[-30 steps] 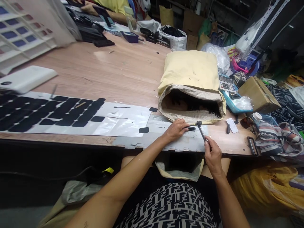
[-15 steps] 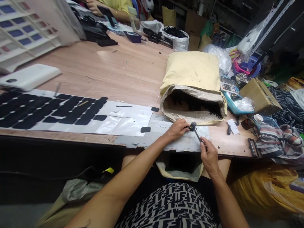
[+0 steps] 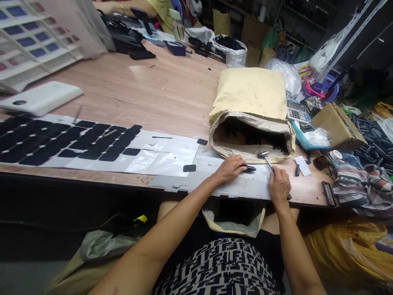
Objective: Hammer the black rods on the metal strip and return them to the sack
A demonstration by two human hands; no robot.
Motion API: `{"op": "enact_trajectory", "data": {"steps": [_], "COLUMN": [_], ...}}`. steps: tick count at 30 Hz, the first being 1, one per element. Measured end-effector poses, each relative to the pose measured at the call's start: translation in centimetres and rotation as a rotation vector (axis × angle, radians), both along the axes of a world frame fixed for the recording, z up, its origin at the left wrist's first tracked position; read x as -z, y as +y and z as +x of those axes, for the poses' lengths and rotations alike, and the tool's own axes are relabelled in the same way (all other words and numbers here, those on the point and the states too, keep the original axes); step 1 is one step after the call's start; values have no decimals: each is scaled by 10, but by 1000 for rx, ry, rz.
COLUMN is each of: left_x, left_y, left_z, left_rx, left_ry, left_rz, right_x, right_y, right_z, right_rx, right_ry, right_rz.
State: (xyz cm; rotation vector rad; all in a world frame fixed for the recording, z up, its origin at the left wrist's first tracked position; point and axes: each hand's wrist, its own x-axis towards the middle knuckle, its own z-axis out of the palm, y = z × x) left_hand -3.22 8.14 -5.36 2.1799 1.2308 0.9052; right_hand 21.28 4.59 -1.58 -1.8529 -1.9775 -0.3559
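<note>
My right hand (image 3: 280, 183) is closed round the handle of a small hammer (image 3: 269, 161), whose metal head points up and to the left. The hammer head is off to the right of a slim black piece (image 3: 251, 168), apart from it. Pinched in the fingers of my left hand (image 3: 231, 168), that black piece sticks out to the right just over the grey sheet (image 3: 172, 183); its exact kind cannot be made out. Directly behind both hands a yellow paper sack (image 3: 250, 88) lies on its side, its mouth towards me and dark pieces inside.
Black rounded pads (image 3: 52, 137) lie in rows on a white sheet (image 3: 156, 162) to the left. A white power bank (image 3: 43, 98) is behind them. On the right are a calculator (image 3: 297, 111), a cardboard box (image 3: 337, 125) and a striped cloth (image 3: 365, 184). Another open sack (image 3: 256, 227) hangs below the table edge.
The hammer has moved right, away from the black piece, with my right hand. The black piece now shows more clearly in my left hand, which stays nearly in place.
</note>
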Motion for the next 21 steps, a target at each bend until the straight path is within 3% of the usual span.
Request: {"op": "enact_trajectory", "data": {"steps": [7, 11, 16, 21], "left_x": [-15, -23, -26, -27], "left_y": [-4, -13, -55, -94], "left_z": [-8, -12, -14, -9], "left_rx": [107, 230, 369, 294], "left_ry": [-76, -29, 31, 102], "left_rz": [-49, -95, -123, -77], "right_x": [6, 5, 5, 6], "right_y": [-1, -3, -3, -3], "right_z": [-3, -2, -4, -5], "right_rx": [1, 9, 17, 24], "right_ry": [-82, -78, -85, -95], "right_rz": [19, 19, 7, -8]}}
